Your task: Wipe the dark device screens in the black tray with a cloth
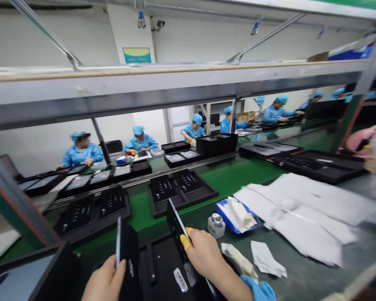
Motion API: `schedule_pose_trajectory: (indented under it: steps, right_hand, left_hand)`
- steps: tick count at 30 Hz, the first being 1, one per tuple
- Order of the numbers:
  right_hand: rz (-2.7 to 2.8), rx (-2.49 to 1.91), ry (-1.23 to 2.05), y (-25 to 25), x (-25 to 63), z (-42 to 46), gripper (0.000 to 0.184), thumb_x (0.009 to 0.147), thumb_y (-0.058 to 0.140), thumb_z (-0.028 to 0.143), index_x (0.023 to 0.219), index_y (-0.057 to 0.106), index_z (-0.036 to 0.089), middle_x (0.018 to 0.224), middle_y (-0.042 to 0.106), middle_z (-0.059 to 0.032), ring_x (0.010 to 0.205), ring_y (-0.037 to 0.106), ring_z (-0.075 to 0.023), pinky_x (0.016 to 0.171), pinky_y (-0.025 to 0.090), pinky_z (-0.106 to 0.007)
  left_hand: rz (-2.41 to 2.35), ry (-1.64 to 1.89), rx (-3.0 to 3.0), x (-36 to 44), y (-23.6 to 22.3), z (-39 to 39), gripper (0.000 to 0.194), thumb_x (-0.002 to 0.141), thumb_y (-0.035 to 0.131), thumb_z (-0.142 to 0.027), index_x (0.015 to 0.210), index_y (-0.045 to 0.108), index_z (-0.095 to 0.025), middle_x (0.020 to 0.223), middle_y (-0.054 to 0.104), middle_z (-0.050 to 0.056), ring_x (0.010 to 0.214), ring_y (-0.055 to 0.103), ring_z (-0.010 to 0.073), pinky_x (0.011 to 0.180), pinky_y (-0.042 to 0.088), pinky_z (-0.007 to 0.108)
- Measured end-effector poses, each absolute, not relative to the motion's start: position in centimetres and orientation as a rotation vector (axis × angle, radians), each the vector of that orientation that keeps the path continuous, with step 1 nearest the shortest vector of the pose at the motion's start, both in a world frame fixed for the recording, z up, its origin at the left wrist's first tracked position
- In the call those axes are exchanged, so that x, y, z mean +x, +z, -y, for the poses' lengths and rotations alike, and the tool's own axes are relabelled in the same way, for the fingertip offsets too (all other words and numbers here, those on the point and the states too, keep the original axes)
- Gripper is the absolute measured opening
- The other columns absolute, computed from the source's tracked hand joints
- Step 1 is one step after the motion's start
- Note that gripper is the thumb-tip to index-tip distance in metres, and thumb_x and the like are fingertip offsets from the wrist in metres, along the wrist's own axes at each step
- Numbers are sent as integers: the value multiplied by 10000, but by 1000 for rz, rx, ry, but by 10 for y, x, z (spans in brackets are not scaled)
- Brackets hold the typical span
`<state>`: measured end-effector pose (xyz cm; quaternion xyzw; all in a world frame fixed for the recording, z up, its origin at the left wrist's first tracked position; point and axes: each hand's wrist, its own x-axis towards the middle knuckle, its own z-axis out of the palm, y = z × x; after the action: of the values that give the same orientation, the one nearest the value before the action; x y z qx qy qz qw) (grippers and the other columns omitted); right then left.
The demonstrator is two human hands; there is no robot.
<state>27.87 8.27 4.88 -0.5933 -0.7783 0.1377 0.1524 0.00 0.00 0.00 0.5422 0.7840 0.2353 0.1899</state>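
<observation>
Nearest, the left hand [105, 279] grips a dark panel [130, 246] by its edge; the right hand [205, 253] grips a second panel [174, 225], both tilted, flanking a black tray [167, 256]. A loose one-handed hold could drop either.

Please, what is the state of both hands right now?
Left hand: closed, holding a thin dark panel.
Right hand: closed, holding a second dark panel.

smooth shiny-edged dark panels [130, 251], matt black trays [207, 194], papery white sheets [308, 215], glossy green belt [238, 177]
</observation>
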Motion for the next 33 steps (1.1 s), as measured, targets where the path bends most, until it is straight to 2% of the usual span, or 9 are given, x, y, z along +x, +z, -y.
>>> schedule_pose_trajectory:
  steps: [4, 7, 10, 15, 18, 22, 26, 29, 33]
  right_hand:
    - [2288, -1697, 414, 38, 253, -88, 291, 995, 428, 234, 986, 715, 187, 979, 768, -110, 940, 721, -273, 715, 407, -315]
    - [2311, -1683, 373, 39, 245, -92, 318, 991, 438, 257, 1169, 688, 176, 1053, 756, -128, 1003, 708, -284, 784, 440, -324]
    - [2279, -1743, 371, 48, 236, -101, 426, 989, 453, 299, 1372, 580, 160, 1119, 738, -154, 1044, 697, -292, 833, 452, -338]
    - [2251, -1767, 432, 54, 222, -117, 514, 998, 445, 353, 1462, 491, 135, 1120, 732, -176, 1063, 690, -297, 869, 453, -360]
    - [2275, -1715, 494, 51, 218, -125, 459, 971, 483, 368, 1355, 591, 142, 1111, 734, -172, 1051, 691, -306, 839, 460, -363]
    - [2332, -1673, 621, 51, 220, -137, 302, 933, 514, 358, 998, 738, 166, 1018, 758, -132, 962, 711, -282, 723, 454, -315]
    - [2307, -1680, 570, 58, 228, -135, 295, 949, 484, 320, 974, 735, 168, 993, 758, -125, 929, 708, -260, 694, 426, -299]
    - [2226, -1652, 487, 59, 236, -121, 322, 992, 421, 318, 1053, 704, 175, 938, 752, -100, 881, 697, -244, 679, 400, -295]
    - [2057, -1504, 305, 31, 244, -93, 363, 1014, 364, 326, 952, 677, 153, 826, 705, -100, 766, 654, -223, 677, 400, -296]
  left_hand:
    - [-2267, 623, 1562, 24, 18, -19, 340, 959, 288, -356, 923, 606, -243, 777, 668, 39, 764, 628, 209, 700, 395, 313]
    - [-2296, 582, 1579, 30, 22, -31, 293, 965, 346, -342, 935, 618, -235, 687, 607, 9, 670, 566, 201, 646, 347, 329]
    - [-2350, 552, 1573, 25, 30, -48, 249, 965, 440, -357, 880, 607, -193, 738, 589, 4, 712, 539, 182, 705, 390, 339]
    - [-2337, 514, 1578, 19, 40, -70, 308, 960, 513, -404, 753, 564, -182, 692, 539, -26, 663, 506, 143, 720, 458, 333]
    - [-2331, 500, 1569, 16, 39, -75, 322, 956, 524, -434, 768, 576, -178, 710, 559, -19, 674, 523, 142, 721, 474, 335]
    - [-2316, 459, 1529, 6, 36, -78, 367, 952, 533, -459, 722, 569, -175, 688, 564, -22, 658, 539, 138, 714, 486, 332]
    - [-2346, 499, 1544, 4, 48, -66, 337, 971, 480, -399, 733, 573, -178, 711, 599, -7, 698, 570, 151, 727, 473, 330]
    - [-2464, 588, 1550, 15, 57, -42, 315, 978, 375, -392, 938, 622, -201, 786, 666, 37, 751, 613, 210, 693, 434, 339]
    - [-2700, 694, 1554, 38, 41, -9, 569, 977, 219, -463, 1323, 539, -144, 785, 698, 124, 766, 660, 325, 672, 392, 388]
